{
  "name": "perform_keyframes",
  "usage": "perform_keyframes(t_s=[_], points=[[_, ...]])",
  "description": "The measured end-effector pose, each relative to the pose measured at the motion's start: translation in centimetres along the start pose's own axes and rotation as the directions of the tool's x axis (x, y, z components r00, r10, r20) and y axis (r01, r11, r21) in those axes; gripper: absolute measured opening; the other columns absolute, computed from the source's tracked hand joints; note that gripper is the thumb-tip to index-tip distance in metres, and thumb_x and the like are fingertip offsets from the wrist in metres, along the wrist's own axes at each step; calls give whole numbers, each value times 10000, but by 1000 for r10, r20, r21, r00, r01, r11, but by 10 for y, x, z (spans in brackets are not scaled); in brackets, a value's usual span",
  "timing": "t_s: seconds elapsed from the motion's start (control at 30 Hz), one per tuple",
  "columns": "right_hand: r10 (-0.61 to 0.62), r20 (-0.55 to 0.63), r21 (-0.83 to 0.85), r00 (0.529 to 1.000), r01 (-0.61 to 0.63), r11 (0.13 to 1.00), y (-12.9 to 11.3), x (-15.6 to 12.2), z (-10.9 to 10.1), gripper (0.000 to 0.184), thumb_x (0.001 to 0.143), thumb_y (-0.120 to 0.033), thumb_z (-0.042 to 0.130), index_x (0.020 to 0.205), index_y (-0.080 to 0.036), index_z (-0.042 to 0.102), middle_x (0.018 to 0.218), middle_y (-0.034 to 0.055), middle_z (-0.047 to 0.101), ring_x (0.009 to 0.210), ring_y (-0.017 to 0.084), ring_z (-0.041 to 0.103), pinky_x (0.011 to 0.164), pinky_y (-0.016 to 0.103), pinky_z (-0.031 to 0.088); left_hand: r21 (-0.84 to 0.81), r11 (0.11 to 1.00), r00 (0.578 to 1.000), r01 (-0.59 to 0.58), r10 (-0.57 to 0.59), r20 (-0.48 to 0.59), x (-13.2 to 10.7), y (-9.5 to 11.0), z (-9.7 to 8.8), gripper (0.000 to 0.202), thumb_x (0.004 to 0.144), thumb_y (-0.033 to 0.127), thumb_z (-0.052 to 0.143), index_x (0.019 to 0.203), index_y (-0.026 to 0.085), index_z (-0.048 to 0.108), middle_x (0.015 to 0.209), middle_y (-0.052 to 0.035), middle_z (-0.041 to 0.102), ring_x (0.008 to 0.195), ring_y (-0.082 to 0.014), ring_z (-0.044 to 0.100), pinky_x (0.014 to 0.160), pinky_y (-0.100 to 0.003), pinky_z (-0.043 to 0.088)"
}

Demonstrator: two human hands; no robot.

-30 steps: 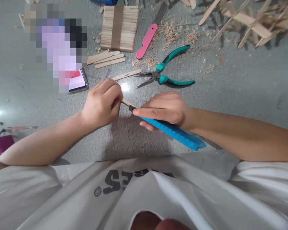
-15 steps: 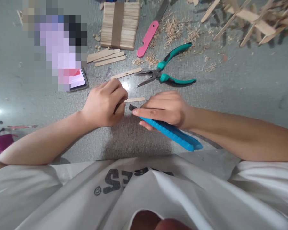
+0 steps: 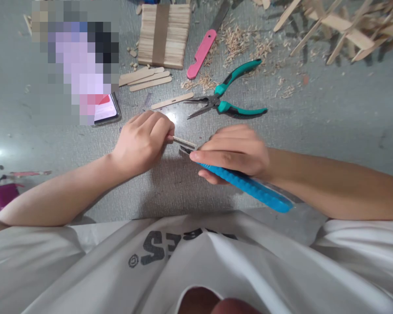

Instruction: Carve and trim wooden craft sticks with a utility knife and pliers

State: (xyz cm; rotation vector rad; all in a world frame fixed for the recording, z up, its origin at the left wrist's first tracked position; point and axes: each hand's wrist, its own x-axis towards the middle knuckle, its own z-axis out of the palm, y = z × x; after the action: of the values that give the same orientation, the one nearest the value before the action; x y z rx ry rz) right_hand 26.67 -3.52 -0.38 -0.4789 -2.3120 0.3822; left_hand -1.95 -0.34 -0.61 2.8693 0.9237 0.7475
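My left hand (image 3: pixel 147 137) is closed, pinching one end of a thin wooden craft stick (image 3: pixel 184 141). The stick is turned on its narrow edge and points toward my right hand (image 3: pixel 234 150). Wrapped in my right hand is a blue utility knife (image 3: pixel 255 189) with a ribbed handle and a dark tip. Its tip lies just below the stick; whether they touch I cannot tell. Beyond my hands lies another craft stick (image 3: pixel 172 100) with a small slot in its middle. Its right end is beside the jaws of open green-handled needle-nose pliers (image 3: pixel 212 100).
A banded bundle of craft sticks (image 3: pixel 178 37) lies at the back, with several loose sticks (image 3: pixel 150 81) before it. A pink-handled knife (image 3: pixel 202 53) rests beside wood shavings (image 3: pixel 237 39). A phone (image 3: pixel 106 109) is at left, a stick structure (image 3: pixel 347 30) at back right.
My left hand has turned the craft stick from its flat face onto its edge. My right hand has shifted slightly right and toward me with the utility knife.
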Motion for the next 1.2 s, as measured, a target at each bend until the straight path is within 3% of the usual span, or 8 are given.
perform_keyframes(t_s=[0.1,0.2,0.4,0.5,0.67,0.8,0.97,1.2], points=[[-6,-36,7,999,6,1000,0,2,-1,364,1101,-330,732,1444,-247,641,989,1,869,770,158,805,691,302,597,-32,999,997,-37,35,-71,0,-1,0,179,1140,138,528,1005,250,562,835,-10,698,730,-204,612,664,-375,436],[7,-96,-16,995,-9,1000,3,1,4,341,1083,-331,745,1407,-251,675,959,-4,862,733,161,794,673,307,592,-171,984,997,-57,47,-61,0,-4,1,211,1102,74,520,991,246,567,869,-30,713,795,-212,641,711,-362,500],[59,-73,-39,996,-62,997,6,-3,12,410,1079,-354,738,1475,-306,642,900,-36,847,703,173,791,677,306,612,-344,937,998,64,-64,10,2,-7,0,162,1098,114,546,1049,238,637,925,-39,775,804,-207,694,734,-361,553],[56,-56,-70,997,-60,996,5,-3,12,390,1090,-350,735,1465,-291,643,921,-25,855,721,177,796,687,315,619,-361,925,992,122,-105,65,2,-6,-3,112,1112,191,596,1117,258,686,952,-43,820,798,-220,732,737,-392,577],[106,-59,-34,993,-108,994,3,0,14,260,1114,-380,761,1331,-266,675,901,-34,845,716,157,791,675,307,603,-361,903,967,234,-176,185,3,-3,-7,191,1086,169,555,1050,255,722,791,-7,774,788,-231,748,807,-424,604],[142,-50,61,989,-139,988,3,0,17,179,1132,-398,757,1188,-261,657,899,-42,845,734,153,806,701,299,619,-352,913,973,208,-156,170,3,-1,-6,210,1095,161,531,1073,216,733,789,0,765,787,-217,738,837,-420,588],[148,-29,67,989,-146,987,2,1,18,112,1131,-297,749,1180,-247,661,905,-59,844,732,140,801,697,282,599,-346,910,964,230,-166,207,3,-2,-6,203,1105,176,524,1075,231,717,820,-7,777,783,-222,720,855,-446,594],[134,19,42,991,-135,990,4,0,16,136,1125,-297,750,1205,-226,666,958,-26,839,788,155,790,732,289,570,-350,923,984,159,-119,132,4,-4,-5,155,1105,183,563,1073,255,697,871,-7,807,781,-214,725,777,-432,578]])
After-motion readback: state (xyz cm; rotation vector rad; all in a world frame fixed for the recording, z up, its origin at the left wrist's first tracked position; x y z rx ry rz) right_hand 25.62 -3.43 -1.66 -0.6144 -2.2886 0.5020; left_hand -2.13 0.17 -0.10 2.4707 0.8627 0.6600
